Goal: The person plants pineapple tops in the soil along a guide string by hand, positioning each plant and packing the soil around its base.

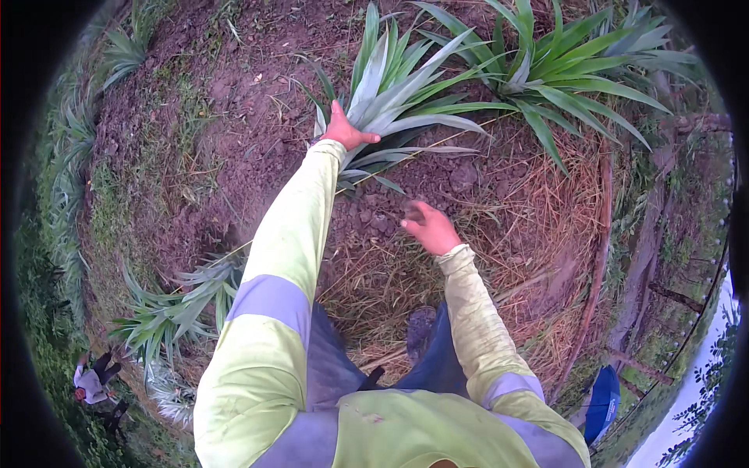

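A pineapple plant (390,101) with long grey-green pointed leaves stands in the soil ahead of me. My left hand (349,130) is around the lower part of its leaves, thumb stretched to the right across them; some of its fingers are hidden among the leaves. Nearer to me, my right hand (431,226) hovers over loose dark soil (374,214), apart from the plant. Its fingers are bent and a little blurred, thumb and forefinger apart, with nothing visible in them. A thin yellowish cord (437,146) runs slantwise beside the plant.
Another pineapple plant (534,78) grows at the far right, and one more (183,308) at the near left. Dry straw (538,226) covers ground to the right, beside a long brown pole (601,234). A blue umbrella (602,404) and a distant person (94,384) are at the lower edges.
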Motion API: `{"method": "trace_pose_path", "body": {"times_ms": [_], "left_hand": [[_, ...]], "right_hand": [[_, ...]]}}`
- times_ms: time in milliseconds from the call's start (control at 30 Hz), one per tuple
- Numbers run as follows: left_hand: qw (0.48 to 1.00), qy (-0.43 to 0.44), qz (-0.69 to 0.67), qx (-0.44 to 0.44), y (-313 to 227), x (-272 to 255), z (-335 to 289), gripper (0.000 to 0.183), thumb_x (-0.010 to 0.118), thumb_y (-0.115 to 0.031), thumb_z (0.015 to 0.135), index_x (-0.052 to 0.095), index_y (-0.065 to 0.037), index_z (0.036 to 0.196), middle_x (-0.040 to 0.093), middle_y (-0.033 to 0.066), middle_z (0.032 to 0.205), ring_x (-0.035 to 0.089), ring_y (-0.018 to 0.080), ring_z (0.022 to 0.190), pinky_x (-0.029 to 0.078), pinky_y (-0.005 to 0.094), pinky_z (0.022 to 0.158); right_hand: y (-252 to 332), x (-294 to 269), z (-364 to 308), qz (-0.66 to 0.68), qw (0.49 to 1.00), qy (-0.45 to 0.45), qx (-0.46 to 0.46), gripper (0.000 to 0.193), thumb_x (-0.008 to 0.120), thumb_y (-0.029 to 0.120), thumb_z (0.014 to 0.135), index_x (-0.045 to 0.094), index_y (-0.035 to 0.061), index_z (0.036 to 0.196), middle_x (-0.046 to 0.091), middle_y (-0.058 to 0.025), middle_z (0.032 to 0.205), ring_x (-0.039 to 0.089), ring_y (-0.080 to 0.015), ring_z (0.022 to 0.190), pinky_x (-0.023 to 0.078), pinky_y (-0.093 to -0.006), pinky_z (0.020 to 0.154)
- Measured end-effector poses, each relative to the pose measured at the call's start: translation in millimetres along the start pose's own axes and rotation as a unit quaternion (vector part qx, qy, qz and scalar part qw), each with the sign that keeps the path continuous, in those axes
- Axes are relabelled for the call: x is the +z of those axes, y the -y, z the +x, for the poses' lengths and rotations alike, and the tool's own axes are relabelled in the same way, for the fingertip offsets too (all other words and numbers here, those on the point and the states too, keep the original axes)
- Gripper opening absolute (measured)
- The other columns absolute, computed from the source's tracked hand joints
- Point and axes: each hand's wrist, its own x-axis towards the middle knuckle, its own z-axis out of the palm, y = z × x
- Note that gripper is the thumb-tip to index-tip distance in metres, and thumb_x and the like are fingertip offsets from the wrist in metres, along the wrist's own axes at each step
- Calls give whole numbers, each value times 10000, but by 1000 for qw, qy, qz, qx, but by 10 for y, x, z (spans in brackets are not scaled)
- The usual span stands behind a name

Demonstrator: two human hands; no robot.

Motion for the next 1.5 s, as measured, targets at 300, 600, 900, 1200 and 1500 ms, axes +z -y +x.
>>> {"method": "trace_pose_path", "body": {"times_ms": [300, 600, 900, 1200, 1500], "left_hand": [[997, 7, 76, -7, 155, 155, 72, 1062, 873, -359, 584, 367, 42, 1428, 599, 254, 1276, 608, 371, 1156, 456, 389, 1036], [934, -184, -264, 153, 94, -99, -395, 1023, 888, -313, 605, 363, 129, 1363, 581, 249, 1260, 589, 315, 1156, 445, 358, 1012], [881, -430, -151, 130, 251, 425, -684, 625, 871, -150, 597, 519, 25, 1082, 557, 182, 1038, 575, 376, 971, 476, 414, 867], [855, -450, -216, 143, 375, 714, -773, 647, 884, -128, 575, 497, -18, 1082, 509, 169, 1023, 525, 380, 1008, 448, 430, 869], [974, -157, -133, 97, 887, 189, -1524, 746, 842, -265, 680, 499, -8, 1290, 596, 215, 1187, 592, 379, 1077, 453, 461, 955]], "right_hand": [[124, -162, 615, 117, 985, 20, -124, 600, 735, 179, 872, 466, -10, 1373, 636, -176, 1207, 640, -204, 1015, 544, -326, 833], [1168, -681, 1217, 158, 936, -83, -303, 947, 862, 422, 719, 403, -100, 1363, 562, -239, 1315, 554, -302, 1234, 477, -374, 1001], [1456, 167, 1595, 123, 912, -167, -353, 1035, 954, 309, 584, 359, -97, 1328, 517, -228, 1302, 568, -298, 1170, 470, -366, 1009], [1407, 466, 1387, 186, 940, -96, -270, 432, 870, 160, 690, 669, -41, 1016, 719, -105, 949, 676, -166, 850, 534, -318, 790], [1001, 461, 1950, 156, 946, -155, -238, 373, 759, 247, 744, 654, -57, 934, 712, -163, 941, 672, -301, 865, 501, -368, 844]]}}
